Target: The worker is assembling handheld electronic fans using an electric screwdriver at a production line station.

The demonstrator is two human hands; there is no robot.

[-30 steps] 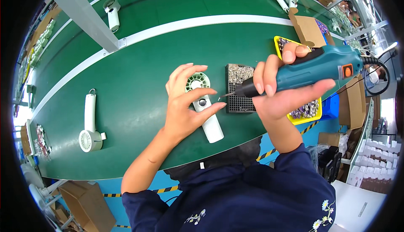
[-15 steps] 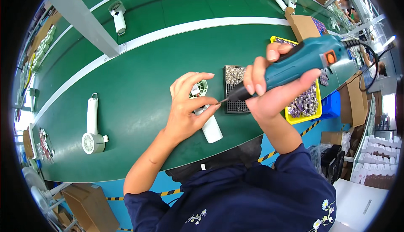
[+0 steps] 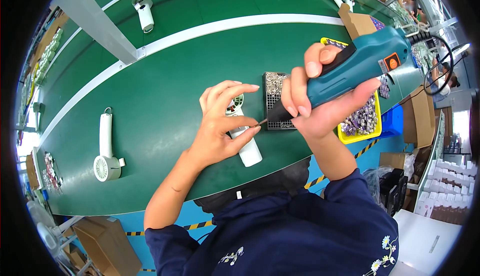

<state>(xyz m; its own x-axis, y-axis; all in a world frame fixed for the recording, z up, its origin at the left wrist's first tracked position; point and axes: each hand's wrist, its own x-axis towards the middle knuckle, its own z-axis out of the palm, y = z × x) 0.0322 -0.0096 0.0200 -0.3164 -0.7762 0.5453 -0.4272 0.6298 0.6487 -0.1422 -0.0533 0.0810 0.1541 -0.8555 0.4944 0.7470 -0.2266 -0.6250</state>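
Observation:
My right hand (image 3: 320, 111) is wrapped round a teal and black electric screwdriver (image 3: 370, 56), its bit pointing left and down. At the bit's tip, the thumb and forefinger of my left hand (image 3: 220, 123) are pinched together; whatever small piece lies between them is too small to make out. Under the left hand lies a white handheld fan (image 3: 251, 154), its round head partly showing past the fingers and its handle toward me. A black tray of small screws (image 3: 276, 83) sits just right of the fan, partly covered by the screwdriver's nose.
Another white handheld fan (image 3: 106, 141) lies at the left of the green table (image 3: 165, 101). A yellow bin of small purple-and-silver parts (image 3: 364, 121) stands at the right edge, near an open cardboard box (image 3: 357, 26). More fans (image 3: 144, 13) lie beyond the white rail (image 3: 215, 26).
The screwdriver has shifted slightly left, its rear end a little more raised. My left hand stays pinched at the bit's tip. The view has moved slightly.

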